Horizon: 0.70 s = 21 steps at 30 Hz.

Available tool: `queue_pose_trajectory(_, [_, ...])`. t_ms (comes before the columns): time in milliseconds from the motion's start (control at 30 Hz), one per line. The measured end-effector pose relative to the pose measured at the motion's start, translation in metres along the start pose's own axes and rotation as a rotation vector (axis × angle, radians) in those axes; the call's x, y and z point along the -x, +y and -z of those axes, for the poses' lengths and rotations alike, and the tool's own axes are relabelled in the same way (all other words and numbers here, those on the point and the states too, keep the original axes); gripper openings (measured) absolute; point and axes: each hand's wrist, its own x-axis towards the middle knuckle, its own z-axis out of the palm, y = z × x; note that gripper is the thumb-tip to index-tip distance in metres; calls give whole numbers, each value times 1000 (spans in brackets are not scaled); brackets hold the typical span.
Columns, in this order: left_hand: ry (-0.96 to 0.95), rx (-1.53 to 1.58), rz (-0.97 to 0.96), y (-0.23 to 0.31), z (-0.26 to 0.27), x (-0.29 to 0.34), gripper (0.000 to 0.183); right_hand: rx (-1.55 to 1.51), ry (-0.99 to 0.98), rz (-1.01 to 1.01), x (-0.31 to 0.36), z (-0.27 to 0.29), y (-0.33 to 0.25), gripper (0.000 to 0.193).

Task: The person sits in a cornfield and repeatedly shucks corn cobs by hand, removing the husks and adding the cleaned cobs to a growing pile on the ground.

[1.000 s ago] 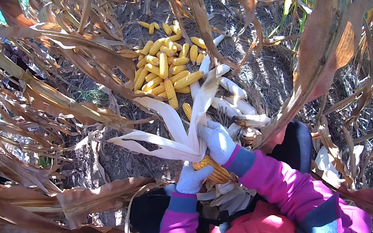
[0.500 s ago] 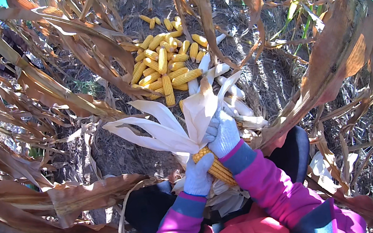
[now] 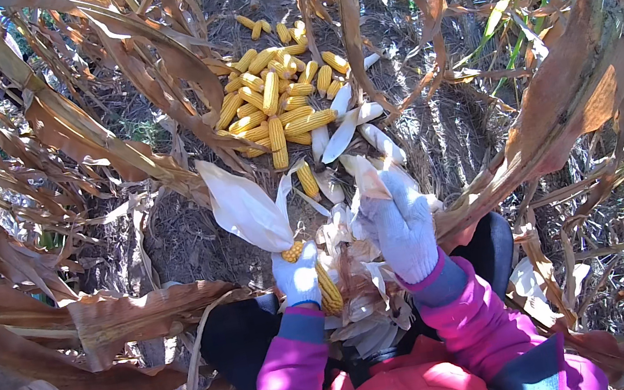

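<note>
My left hand [image 3: 298, 279], in a white glove, is closed around a yellow ear of corn [image 3: 330, 290]. Its kernels show above and beside the fingers, and pale husk leaves [image 3: 241, 209] still hang from its far end. My right hand [image 3: 404, 235], gloved too, is raised to the right of the ear, apart from it. A pale strip of corn husk [image 3: 367, 178] sits between its thumb and fingers; the palm side is partly hidden. Loose husks [image 3: 360, 303] lie heaped between my forearms, close to my body.
Beyond my hands, husked yellow ears [image 3: 271, 98] are piled on the ground, with one ear [image 3: 307, 182] nearer. Several ears still in pale husks [image 3: 382, 142] lie right of the pile. Dry corn stalks and leaves [image 3: 97, 162] crowd both sides, and a long brown leaf [image 3: 534, 131] arches at right.
My right hand has pulled away to the right from the ear, taking some husk with it. My left hand has shifted slightly left with the ear, which now carries fewer husk leaves.
</note>
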Motion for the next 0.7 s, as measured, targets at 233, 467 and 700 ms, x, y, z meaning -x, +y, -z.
queue_pose_trajectory(233, [-332, -254, 95, 76, -34, 42, 45, 300, -280, -202, -27, 53, 87, 73])
queue_pose_trajectory(467, [-658, -334, 187, 74, -24, 63, 56, 391, -479, -329, -24, 25, 61, 34])
queue_pose_trajectory(700, [-812, -218, 254, 62, -10, 64, 60, -460, -108, -651, -8, 10, 57, 28])
